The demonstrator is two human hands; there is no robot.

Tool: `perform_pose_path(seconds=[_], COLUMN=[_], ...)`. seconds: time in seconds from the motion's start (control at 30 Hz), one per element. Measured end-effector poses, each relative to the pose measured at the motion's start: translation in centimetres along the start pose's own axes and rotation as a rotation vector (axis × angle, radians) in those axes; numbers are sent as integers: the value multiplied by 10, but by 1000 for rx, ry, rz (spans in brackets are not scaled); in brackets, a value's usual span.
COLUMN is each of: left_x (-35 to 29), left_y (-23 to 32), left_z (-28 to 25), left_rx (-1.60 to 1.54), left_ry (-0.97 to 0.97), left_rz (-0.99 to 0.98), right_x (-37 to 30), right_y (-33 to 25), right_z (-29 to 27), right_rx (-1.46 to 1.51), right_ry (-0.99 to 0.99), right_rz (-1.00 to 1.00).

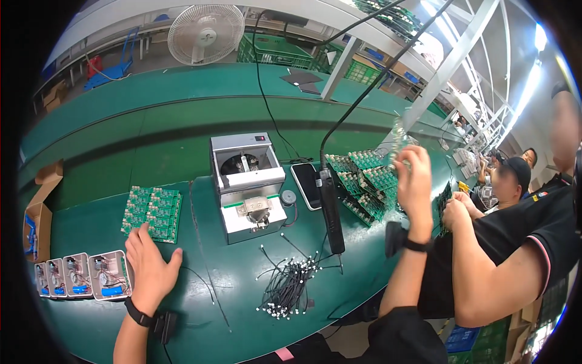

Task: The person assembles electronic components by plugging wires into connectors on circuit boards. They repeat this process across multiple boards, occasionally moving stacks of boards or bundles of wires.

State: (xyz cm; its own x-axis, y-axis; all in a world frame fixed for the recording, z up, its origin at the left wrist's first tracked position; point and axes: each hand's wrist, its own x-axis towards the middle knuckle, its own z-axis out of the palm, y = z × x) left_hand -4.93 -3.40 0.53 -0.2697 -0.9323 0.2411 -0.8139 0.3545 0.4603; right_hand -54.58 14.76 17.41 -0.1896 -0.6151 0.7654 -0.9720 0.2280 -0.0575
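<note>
My left hand (150,267) is open, its fingers spread at the near edge of a green circuit board panel (151,213) lying flat on the table. Next to that hand stands a row of pale open cases (110,274) with blue cylinders and wires inside. My right hand (414,182) is raised with bent fingers, closed on a green circuit board strip or panel (398,138) seen nearly edge-on and blurred. Below it lies a pile of similar circuit boards (364,182). Both wrists wear black bands.
A grey machine (250,188) stands mid-table, beside a phone (307,185). A black handheld tool (330,212) hangs on a cable. A bundle of black wires (288,288) lies nearer. At left is a cardboard box (40,221). A co-worker (509,242) works at right; a fan (206,35) stands beyond.
</note>
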Motion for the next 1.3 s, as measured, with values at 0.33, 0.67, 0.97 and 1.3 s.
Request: perform_pose_path(seconds=[0.33, 0.67, 0.97, 1.3], left_x=[64, 86, 35, -99], left_y=[-17, 29, 35, 31], left_z=[19, -17, -81, -112], left_rx=[388, 238, 449, 171], left_ry=[-25, -216, 77, -514], left_rz=[-218, -378, -74, 168], right_x=[-50, -103, -121, -96], right_y=[6, -143, -153, -241], right_z=[36, -2, 64, 72], right_rx=[153, 727, 541, 798], right_ry=[-169, -899, -877, -1120], right_rz=[122, 40, -10, -461])
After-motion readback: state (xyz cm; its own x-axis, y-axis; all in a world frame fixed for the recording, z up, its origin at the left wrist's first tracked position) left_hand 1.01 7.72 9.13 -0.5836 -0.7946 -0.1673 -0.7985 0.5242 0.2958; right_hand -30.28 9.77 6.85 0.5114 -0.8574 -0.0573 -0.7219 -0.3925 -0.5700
